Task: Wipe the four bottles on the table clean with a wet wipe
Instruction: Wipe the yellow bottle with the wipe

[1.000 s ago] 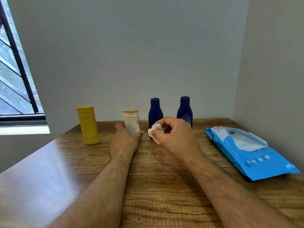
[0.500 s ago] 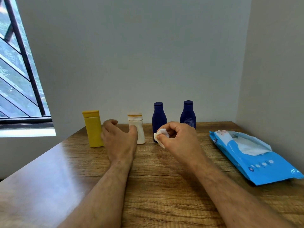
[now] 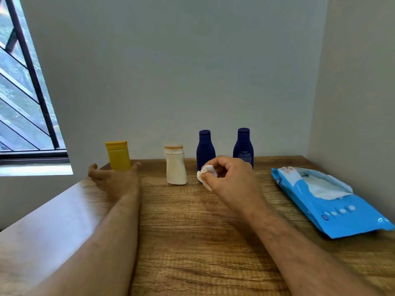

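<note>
Reaching toward the yellow bottle (image 3: 118,155), centre-left of frame, left hand (image 3: 114,179) is spread, fingers apart, prob. to grab & steady it. Right hand (image 3: 229,180), mid-frame, pinches a bunched wet wipe (image 3: 206,174) btwn thumb & fingertips, ready to rub. Count: 4 bottles in a row at counter (image 3: 192,231) back edge: 1 yellow, 1 cream bottle (image 3: 176,167), 2 navy bottles (image 3: 205,149). 1 wipes pack (image 3: 333,206) lies open at right, w/in reach.
</note>
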Available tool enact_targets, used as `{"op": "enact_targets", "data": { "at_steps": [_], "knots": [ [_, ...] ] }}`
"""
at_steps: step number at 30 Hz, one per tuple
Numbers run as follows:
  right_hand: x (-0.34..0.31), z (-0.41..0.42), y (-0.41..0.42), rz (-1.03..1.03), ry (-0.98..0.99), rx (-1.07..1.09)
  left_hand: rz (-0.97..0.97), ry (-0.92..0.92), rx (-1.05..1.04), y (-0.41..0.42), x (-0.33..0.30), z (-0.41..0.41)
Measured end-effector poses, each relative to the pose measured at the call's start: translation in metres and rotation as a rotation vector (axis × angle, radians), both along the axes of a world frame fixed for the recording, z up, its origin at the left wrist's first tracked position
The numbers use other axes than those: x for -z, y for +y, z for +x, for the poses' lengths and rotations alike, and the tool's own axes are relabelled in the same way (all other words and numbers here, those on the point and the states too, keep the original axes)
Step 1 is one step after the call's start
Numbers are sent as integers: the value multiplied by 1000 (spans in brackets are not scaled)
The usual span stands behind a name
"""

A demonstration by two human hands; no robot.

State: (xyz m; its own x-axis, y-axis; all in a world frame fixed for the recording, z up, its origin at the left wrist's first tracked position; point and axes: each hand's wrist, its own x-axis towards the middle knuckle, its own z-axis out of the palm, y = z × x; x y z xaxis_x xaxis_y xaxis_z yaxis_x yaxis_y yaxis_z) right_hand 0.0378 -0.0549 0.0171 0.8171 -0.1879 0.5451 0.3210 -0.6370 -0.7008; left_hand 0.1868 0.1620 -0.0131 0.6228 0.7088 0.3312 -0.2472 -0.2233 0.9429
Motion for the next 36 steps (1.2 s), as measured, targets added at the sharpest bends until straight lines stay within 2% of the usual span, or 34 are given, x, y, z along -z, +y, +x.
{"op": "enact_targets", "data": {
  "at_steps": [4, 8, 11, 15, 22, 25, 29, 36],
  "knots": [
    [0, 1, -1, 15, -6, -10, -49, 52, 62, 7, 1, 8],
    [0, 2, 1, 14, -27, -22, 41, 161, 84, 6, -3, 4],
    [-1, 1, 2, 11, -31, -24, 67, 164, 121, 4, -6, -3],
    [-3, 1, 1, 18, -36, -15, 89, 60, 210, -10, -20, -22],
    [-7, -3, -3, 62, -74, 14, 209, -267, 425, -58, -45, -79],
    [-8, -4, -4, 62, -173, 39, 201, -268, 612, -73, -45, -91],
    [-8, -6, -4, 0, -320, 61, 150, -138, 1010, -82, -41, -98],
    [-9, -4, -3, -15, -397, 82, -186, -80, 1397, -86, -36, -99]
  ]
}}
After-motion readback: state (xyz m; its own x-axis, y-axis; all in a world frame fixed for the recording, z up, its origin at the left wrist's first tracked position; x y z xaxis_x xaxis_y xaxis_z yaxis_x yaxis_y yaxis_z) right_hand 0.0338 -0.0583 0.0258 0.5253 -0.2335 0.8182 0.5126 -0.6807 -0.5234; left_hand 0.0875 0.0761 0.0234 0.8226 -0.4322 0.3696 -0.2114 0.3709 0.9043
